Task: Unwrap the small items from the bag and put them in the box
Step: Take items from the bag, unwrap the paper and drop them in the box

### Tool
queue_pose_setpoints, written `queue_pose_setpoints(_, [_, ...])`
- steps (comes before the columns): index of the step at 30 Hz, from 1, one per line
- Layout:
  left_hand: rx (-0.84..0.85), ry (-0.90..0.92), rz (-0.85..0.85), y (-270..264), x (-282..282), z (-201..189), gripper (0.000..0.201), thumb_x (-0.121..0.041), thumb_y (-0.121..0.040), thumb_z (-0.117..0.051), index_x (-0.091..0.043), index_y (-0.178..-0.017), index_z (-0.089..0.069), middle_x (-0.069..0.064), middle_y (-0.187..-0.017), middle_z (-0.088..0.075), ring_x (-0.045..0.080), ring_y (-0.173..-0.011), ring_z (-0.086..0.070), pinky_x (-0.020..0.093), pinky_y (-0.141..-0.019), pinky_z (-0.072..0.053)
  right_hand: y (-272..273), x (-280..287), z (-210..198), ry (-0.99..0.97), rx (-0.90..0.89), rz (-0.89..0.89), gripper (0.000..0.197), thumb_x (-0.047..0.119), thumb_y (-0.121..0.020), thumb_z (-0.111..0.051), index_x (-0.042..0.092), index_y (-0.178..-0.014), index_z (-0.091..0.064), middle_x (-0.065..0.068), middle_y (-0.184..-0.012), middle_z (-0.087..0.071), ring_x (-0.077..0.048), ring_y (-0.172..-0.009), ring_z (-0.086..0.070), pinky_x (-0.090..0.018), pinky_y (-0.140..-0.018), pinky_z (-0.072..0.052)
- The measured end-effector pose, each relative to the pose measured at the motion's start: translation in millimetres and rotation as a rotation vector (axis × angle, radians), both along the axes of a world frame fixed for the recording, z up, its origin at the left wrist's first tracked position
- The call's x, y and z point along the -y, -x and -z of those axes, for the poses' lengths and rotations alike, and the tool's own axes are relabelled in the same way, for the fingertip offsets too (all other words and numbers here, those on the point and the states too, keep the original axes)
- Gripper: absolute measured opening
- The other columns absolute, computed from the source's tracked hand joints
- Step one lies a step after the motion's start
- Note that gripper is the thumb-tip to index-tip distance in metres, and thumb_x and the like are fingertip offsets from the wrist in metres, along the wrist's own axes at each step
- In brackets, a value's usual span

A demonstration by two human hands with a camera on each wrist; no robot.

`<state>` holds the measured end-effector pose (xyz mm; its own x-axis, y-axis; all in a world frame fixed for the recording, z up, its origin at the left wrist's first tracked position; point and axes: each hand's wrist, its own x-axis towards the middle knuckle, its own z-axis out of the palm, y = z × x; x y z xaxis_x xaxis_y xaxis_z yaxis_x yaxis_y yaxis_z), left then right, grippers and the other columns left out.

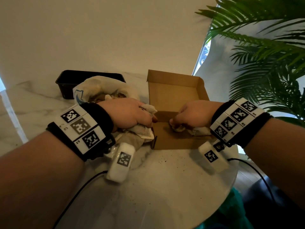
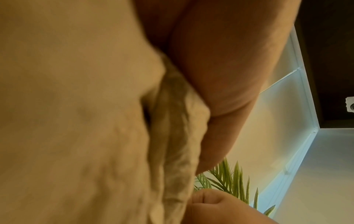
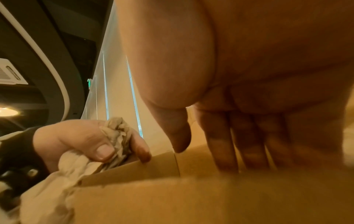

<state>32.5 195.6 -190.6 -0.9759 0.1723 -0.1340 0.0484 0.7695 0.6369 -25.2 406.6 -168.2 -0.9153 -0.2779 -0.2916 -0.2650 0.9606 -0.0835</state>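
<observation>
A person's two hands work at an open cardboard box (image 1: 173, 95) on a round marble bench (image 1: 165, 187).

The right hand (image 1: 194, 114) reaches down inside the box, low over its floor near the front. In the head view a small pale, brownish item (image 1: 179, 128) lies on the box floor right under the right fingertips, with a scrap of crumpled paper (image 1: 200, 131) just beside it under the wrist. So the item is already inside the box, directly below this grip. The right wrist view shows the fingers (image 3: 226, 145) reaching straight down to the cardboard, thumb apart from them, nothing visibly pinched. This grip looks loose and open, though the item itself is out of sight there.

The left hand (image 1: 128, 114) stays outside the box, just at its left wall, its grip closed around a wad of paper wrapping (image 1: 142, 129). The bag (image 1: 102, 91), holding more wrapped items, sits just behind the left hand, so that hand is the nearer one for the next pick. A black tray (image 1: 66, 81) stands behind the bag.

The right wrist view adds what the head view hides: the left thumb (image 3: 103, 151) pressing the wrapping, with one fingertip on the box's edge. The left wrist view is almost filled by blurred paper and shows little else.
</observation>
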Motion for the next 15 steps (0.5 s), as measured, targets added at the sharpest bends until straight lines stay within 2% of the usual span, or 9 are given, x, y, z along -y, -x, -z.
queue_pose_setpoints(2, [-0.015,-0.021,-0.001,-1,0,-1,0.027,-0.043,-0.08,-0.077,-0.039,-0.107,-0.077,-0.019,-0.107,-0.074,0.005,-0.105,-0.065,0.034,-0.103,-0.049,0,-2,-3,0.033,0.0,-0.015,0.041,0.052,-0.098,-0.052,0.016,-0.083,-0.066,-0.005,-0.078,-0.062,-0.018,-0.073,-0.057,-0.033,-0.076,-0.049])
queue_pose_setpoints(4, [-0.043,-0.085,-0.025,-1,1,0,0.026,-0.038,-0.084,-0.075,-0.033,-0.11,-0.077,-0.015,-0.103,-0.073,0.005,-0.099,-0.065,0.029,-0.096,-0.052,2,-5,-6,0.127,-0.058,-0.031,0.025,0.037,-0.1,-0.054,0.02,-0.101,-0.072,0.001,-0.09,-0.069,-0.015,-0.083,-0.065,-0.033,-0.085,-0.055])
queue_pose_setpoints(5, [-0.056,-0.137,-0.046,-1,3,0,0.027,-0.036,-0.087,-0.074,-0.028,-0.112,-0.077,-0.011,-0.101,-0.073,0.006,-0.095,-0.065,0.027,-0.091,-0.054,4,-6,-8,0.225,-0.097,-0.019,0.018,0.026,-0.1,-0.056,0.022,-0.109,-0.071,0.003,-0.096,-0.069,-0.013,-0.083,-0.068,-0.032,-0.083,-0.058])
queue_pose_setpoints(7, [-0.034,-0.4,-0.092,-1,5,-1,0.028,-0.029,-0.092,-0.069,-0.016,-0.116,-0.075,0.008,-0.105,-0.074,0.014,-0.095,-0.068,0.03,-0.085,-0.055,4,-4,-13,0.5,-0.157,0.057,0.022,0.011,-0.098,-0.058,0.024,-0.114,-0.064,0.003,-0.099,-0.07,-0.008,-0.064,-0.07,-0.027,-0.06,-0.06])
queue_pose_setpoints(8, [0.016,-0.617,-0.137,-2,6,-3,0.03,-0.025,-0.094,-0.067,-0.007,-0.116,-0.073,0.017,-0.107,-0.073,0.018,-0.091,-0.069,0.031,-0.081,-0.057,2,-2,-16,0.602,-0.208,0.083,0.015,0.014,-0.098,-0.059,0.023,-0.109,-0.063,0.003,-0.093,-0.072,-0.006,-0.051,-0.064,-0.024,-0.049,-0.054])
queue_pose_setpoints(9, [0.061,-0.827,-0.184,-4,5,-6,0.029,-0.021,-0.094,-0.066,0.001,-0.113,-0.071,0.02,-0.103,-0.073,0.021,-0.083,-0.07,0.03,-0.073,-0.059,-1,1,-18,0.677,-0.267,0.091,0.005,0.024,-0.098,-0.061,0.021,-0.101,-0.064,0.002,-0.084,-0.072,-0.007,-0.043,-0.058,-0.023,-0.045,-0.05])
queue_pose_setpoints(11, [0.095,-1.099,-0.251,-4,6,-11,0.02,-0.02,-0.096,-0.063,-0.002,-0.097,-0.071,0.015,-0.083,-0.069,0.021,-0.068,-0.067,0.029,-0.064,-0.056,-9,14,-19,0.804,-0.336,0.086,0.029,0.045,-0.097,-0.059,0.019,-0.084,-0.064,0.001,-0.07,-0.066,-0.01,-0.046,-0.057,-0.026,-0.052,-0.05])
queue_pose_setpoints(13, [0.077,-1.277,-0.265,-3,6,-14,0.02,-0.022,-0.098,-0.06,-0.009,-0.083,-0.066,0.009,-0.075,-0.066,0.021,-0.063,-0.065,0.03,-0.062,-0.056,-17,32,-20,0.997,-0.302,0.091,0.041,0.055,-0.097,-0.052,0.022,-0.076,-0.065,0.003,-0.069,-0.065,-0.014,-0.065,-0.067,-0.033,-0.069,-0.051])
queue_pose_setpoints(15, [0.036,-1.386,-0.29,-2,6,-17,0.025,-0.023,-0.101,-0.056,-0.01,-0.082,-0.064,0.009,-0.075,-0.066,0.021,-0.061,-0.066,0.028,-0.058,-0.056,-19,49,-18,1.135,-0.172,0.058,0.049,0.066,-0.092,-0.045,0.029,-0.082,-0.076,0.002,-0.092,-0.074,-0.018,-0.095,-0.068,-0.04,-0.089,-0.05])
